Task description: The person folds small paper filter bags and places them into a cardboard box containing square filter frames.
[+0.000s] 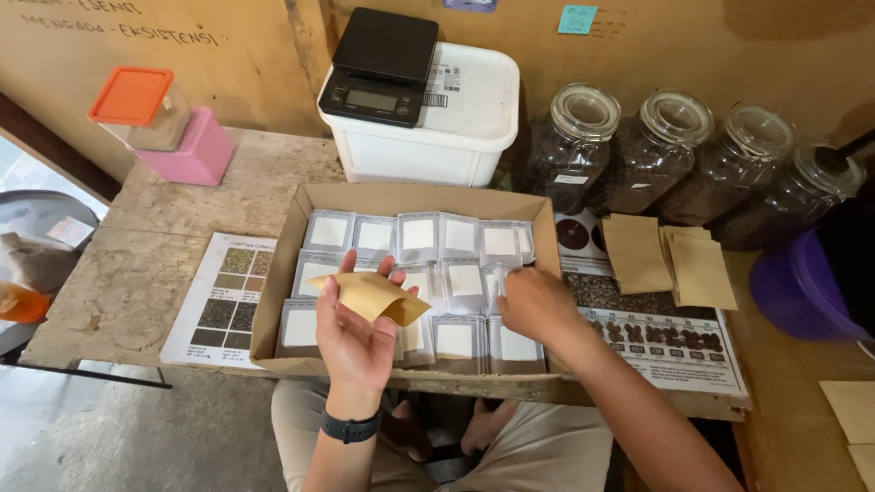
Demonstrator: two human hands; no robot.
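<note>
Your left hand (355, 333) lies palm up over the box (273, 273), fingers loosely open, with a flat brown paper pouch (372, 296) resting across them; the thumb sits under its lower edge. The pouch is smooth kraft, roughly rectangular, and tilted. Your right hand (538, 305) reaches into the box at 3 o'clock from the left one, fingers curled down onto a white sachet (501, 278); whether it is pinched or only touched you cannot tell from here.

The box is shallow corrugated cardboard, filled with rows of sachets (419, 235) standing on edge, silvery with square white labels. Its walls ring both hands closely.

At 12 o'clock beyond the box stands a white plastic tub (465, 128) with a black scale (383, 68) on its lid. At 1 to 2 o'clock four glass jars (652, 150) of dark beans lean in a row. More brown pouches (670, 260) lie stacked at 3 o'clock on a printed chart (674, 351). Another chart (223, 296) peeks out at 9 o'clock. A pink box (196, 150) carrying an orange-lidded tub (137, 105) sits at 10 o'clock on the rough wooden table (137, 264).
</note>
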